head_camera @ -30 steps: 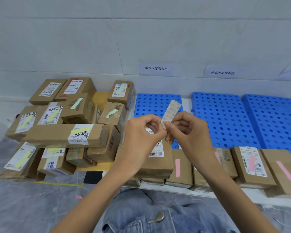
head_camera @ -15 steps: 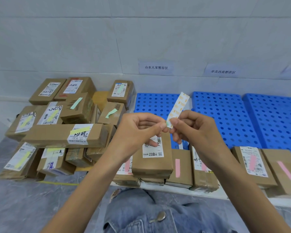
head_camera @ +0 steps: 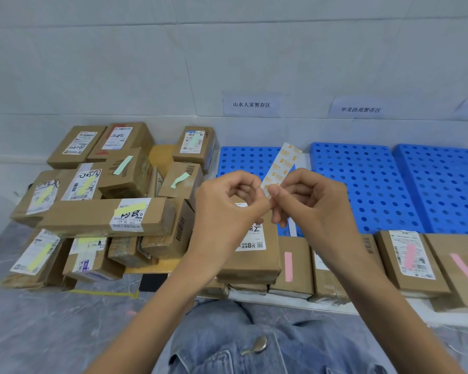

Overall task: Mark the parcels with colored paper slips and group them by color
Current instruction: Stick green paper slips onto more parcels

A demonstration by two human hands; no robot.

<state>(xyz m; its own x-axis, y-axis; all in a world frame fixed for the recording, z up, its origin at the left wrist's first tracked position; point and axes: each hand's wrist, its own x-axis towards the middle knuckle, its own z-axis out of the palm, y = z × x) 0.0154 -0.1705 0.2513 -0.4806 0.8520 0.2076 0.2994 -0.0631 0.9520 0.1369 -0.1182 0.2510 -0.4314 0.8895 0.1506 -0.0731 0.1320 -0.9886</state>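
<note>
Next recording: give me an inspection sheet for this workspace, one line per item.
Surface: grey marbled floor; blue perforated pallets by the wall.
Job's things: parcels with yellow and green slips piled at left; pink-slip parcels in a row in front; paper strip held up.
Clutter: pink scrap on the floor.
Hands: left hand and right hand both pinch the strip's lower end.
Cables: nothing seen.
Surroundings: tiled wall with paper signs.
</note>
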